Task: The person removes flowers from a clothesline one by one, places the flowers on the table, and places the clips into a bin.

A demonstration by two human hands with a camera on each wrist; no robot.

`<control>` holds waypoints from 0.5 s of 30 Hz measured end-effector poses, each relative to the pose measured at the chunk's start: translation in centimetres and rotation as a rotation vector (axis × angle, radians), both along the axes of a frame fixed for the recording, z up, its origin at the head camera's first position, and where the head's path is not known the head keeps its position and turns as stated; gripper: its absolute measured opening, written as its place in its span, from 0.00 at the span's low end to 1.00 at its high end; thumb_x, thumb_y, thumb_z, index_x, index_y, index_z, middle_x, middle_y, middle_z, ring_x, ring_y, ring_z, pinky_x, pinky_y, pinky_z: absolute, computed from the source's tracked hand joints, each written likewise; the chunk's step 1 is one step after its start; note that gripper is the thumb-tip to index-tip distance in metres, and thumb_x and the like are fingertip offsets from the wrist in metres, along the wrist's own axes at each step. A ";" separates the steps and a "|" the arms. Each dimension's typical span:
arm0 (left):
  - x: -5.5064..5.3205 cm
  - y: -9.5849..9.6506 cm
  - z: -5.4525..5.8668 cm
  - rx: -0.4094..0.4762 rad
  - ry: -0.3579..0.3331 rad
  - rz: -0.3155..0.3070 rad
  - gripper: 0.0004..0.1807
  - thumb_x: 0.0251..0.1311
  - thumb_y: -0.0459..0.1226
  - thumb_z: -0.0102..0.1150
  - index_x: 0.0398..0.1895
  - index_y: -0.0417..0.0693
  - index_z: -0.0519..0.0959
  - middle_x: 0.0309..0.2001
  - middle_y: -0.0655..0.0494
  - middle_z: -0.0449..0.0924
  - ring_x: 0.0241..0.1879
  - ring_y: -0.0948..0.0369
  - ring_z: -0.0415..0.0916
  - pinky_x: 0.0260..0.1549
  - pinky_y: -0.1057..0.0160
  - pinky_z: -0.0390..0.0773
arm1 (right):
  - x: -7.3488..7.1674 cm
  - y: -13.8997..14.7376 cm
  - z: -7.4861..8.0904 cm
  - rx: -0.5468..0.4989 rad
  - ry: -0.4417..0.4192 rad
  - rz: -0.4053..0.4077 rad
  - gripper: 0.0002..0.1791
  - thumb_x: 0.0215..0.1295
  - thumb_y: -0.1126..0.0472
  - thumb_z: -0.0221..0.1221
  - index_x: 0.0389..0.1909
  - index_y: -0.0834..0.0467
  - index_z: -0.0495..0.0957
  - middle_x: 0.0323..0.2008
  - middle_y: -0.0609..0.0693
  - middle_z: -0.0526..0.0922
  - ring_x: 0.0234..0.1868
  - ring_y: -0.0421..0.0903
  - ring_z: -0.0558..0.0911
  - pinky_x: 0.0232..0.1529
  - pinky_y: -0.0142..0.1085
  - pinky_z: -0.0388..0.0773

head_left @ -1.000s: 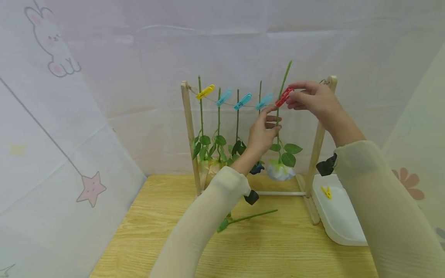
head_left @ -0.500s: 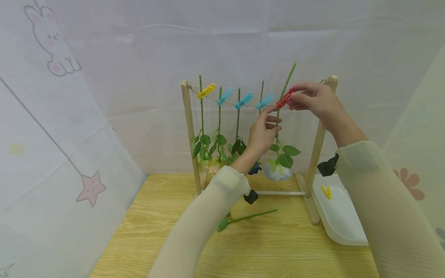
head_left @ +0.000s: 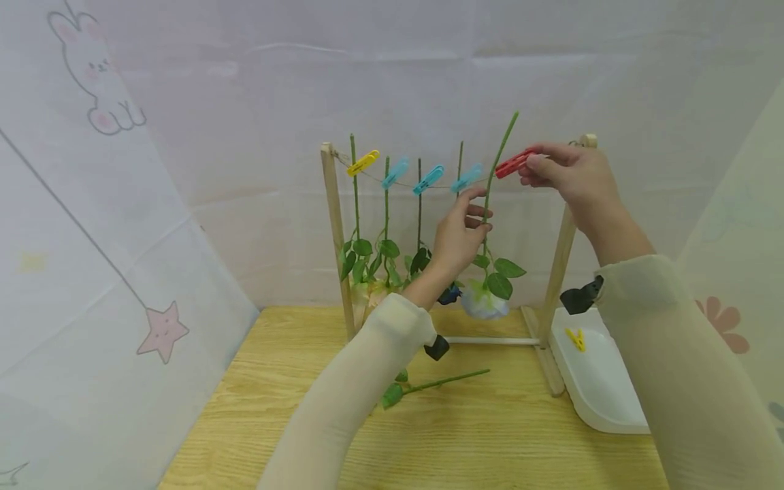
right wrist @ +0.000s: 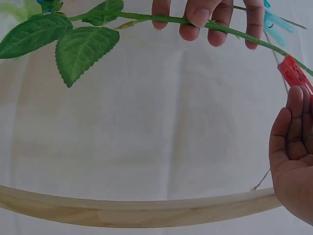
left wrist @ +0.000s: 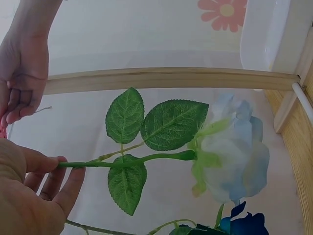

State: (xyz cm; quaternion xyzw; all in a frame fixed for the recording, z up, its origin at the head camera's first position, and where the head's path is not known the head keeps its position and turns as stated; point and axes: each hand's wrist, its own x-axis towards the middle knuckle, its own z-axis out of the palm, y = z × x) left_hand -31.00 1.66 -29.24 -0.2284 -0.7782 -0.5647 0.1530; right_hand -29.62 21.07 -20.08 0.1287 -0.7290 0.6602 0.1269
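The left hand (head_left: pixel 459 233) pinches a green stem (left wrist: pixel 100 164) between thumb and fingers; the pale blue-white flower (head_left: pixel 484 300) hangs head down below it, and the stem's cut end leans up above. The right hand (head_left: pixel 574 178), higher and to the right, pinches a red clothespin (head_left: pixel 513 164), its tip just beside the stem; whether they touch, I cannot tell. Left of the stem, a light-blue clothespin (head_left: pixel 467 177) sits on the string (head_left: pixel 444 187) near the left hand's fingertips.
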 end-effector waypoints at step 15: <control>1.0 -1.4 0.1 -0.079 0.018 -0.069 0.31 0.69 0.29 0.60 0.72 0.58 0.67 0.51 0.54 0.82 0.44 0.62 0.81 0.34 0.69 0.81 | 0.8 1.2 -1.0 -0.198 0.083 0.145 0.24 0.64 0.65 0.68 0.58 0.71 0.76 0.42 0.52 0.86 0.36 0.43 0.88 0.45 0.28 0.83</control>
